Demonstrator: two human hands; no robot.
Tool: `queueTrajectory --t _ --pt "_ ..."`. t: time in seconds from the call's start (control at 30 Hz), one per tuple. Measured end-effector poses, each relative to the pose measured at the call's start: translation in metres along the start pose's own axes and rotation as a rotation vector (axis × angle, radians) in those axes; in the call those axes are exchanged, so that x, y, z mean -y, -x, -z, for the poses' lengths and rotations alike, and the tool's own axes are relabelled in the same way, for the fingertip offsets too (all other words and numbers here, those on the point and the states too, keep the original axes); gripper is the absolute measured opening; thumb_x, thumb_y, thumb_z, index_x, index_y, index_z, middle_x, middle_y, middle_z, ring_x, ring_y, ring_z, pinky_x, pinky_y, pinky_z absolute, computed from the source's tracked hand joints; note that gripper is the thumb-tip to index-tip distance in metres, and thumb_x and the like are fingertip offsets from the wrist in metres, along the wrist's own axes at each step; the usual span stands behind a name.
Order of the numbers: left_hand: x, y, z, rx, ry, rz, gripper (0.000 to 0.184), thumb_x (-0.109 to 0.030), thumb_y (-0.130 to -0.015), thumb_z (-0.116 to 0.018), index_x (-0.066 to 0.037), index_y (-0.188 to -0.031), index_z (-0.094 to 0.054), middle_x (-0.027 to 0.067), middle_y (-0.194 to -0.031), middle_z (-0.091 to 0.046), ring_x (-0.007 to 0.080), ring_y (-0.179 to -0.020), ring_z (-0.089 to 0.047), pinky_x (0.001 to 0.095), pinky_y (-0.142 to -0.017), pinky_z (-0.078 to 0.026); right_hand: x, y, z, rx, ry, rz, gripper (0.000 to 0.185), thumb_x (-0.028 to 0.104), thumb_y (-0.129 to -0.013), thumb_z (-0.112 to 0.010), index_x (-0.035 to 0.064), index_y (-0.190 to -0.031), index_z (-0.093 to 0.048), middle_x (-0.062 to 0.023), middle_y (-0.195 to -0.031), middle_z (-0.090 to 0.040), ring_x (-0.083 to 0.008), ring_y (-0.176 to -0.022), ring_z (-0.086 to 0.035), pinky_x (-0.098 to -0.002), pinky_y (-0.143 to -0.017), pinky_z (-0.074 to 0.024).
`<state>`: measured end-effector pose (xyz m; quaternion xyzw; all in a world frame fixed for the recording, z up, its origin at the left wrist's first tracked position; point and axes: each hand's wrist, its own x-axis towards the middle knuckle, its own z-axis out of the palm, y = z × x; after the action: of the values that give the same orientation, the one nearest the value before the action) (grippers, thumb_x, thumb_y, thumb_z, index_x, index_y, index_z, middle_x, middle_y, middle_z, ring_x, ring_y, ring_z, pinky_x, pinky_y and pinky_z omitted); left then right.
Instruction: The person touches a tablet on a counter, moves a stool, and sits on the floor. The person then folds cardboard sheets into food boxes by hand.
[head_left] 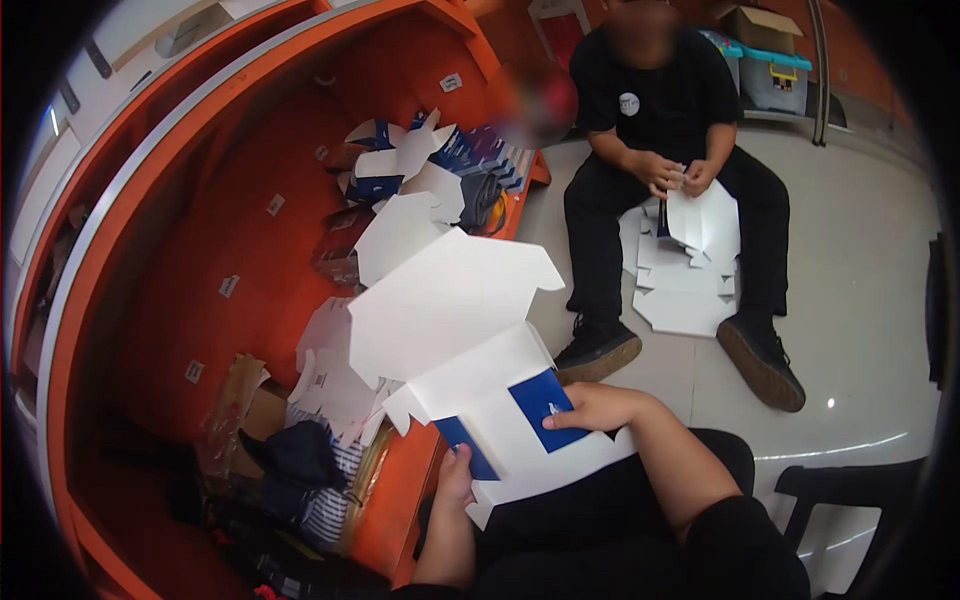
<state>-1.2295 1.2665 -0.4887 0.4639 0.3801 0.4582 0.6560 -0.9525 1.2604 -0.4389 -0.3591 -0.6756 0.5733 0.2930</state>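
An unfolded white cardboard box (455, 300) lies across my lap, its large upper panel reaching away from me. Two blue flaps are turned inward over its lower panel. My left hand (456, 477) grips the near left edge, with the thumb against the left blue flap (470, 452). On the other side, my right hand (598, 408) is closed on the box's edge, its thumb pressing on the right blue flap (545, 415). Fingers under the cardboard are hidden.
Orange shelving (200, 230) on the left holds several white and blue cardboard pieces (400, 230) and a dark cloth bundle (300, 455). Opposite me sits a person (655, 100) folding white cardboard (685, 290). A black chair (850, 480) stands at right; lidded bins (775, 80) are behind.
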Motion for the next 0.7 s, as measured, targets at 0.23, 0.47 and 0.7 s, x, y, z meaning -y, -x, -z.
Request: queueTrajectory --t 0.23,0.47,0.7 --pt "0.022 -0.042 0.027 -0.373 0.093 -0.172 0.048 -0.035 -0.091 -0.048 0.002 -0.12 -0.042 0.0112 -0.113 -0.051 0.0188 -0.101 -0.051 0.0339 -0.09 -0.04 -0.016 0.021 0.051 -0.084 -0.294 -0.019 0.045 0.03 -0.091 -0.049 0.0086 -0.13 -0.041 -0.0073 -0.107 -0.059 -0.0146 -0.095 -0.057 -0.0266 -0.078 -0.0462" --pt "0.004 -0.031 0.001 -0.16 0.561 0.04 0.043 -0.03 -0.093 -0.043 -0.001 -0.124 -0.038 0.0134 -0.12 -0.048 0.0274 -0.11 -0.049 0.0419 -0.093 -0.041 -0.05 -0.058 -0.022 -0.725 -0.543 0.06 0.033 0.016 -0.092 -0.045 0.0033 -0.122 -0.04 -0.0084 -0.102 -0.057 -0.0127 -0.08 -0.058 -0.0268 -0.067 -0.0474" --pt "0.003 -0.024 -0.011 -0.232 0.479 0.013 0.032 -0.011 -0.093 -0.04 -0.007 -0.125 -0.036 0.0106 -0.118 -0.048 0.022 -0.107 -0.051 0.0363 -0.087 -0.045 -0.048 -0.06 -0.016 -0.714 -0.751 0.189 0.035 0.025 -0.095 -0.037 0.0024 -0.121 -0.041 -0.0084 -0.102 -0.059 -0.0137 -0.083 -0.057 -0.0294 -0.074 -0.0457"
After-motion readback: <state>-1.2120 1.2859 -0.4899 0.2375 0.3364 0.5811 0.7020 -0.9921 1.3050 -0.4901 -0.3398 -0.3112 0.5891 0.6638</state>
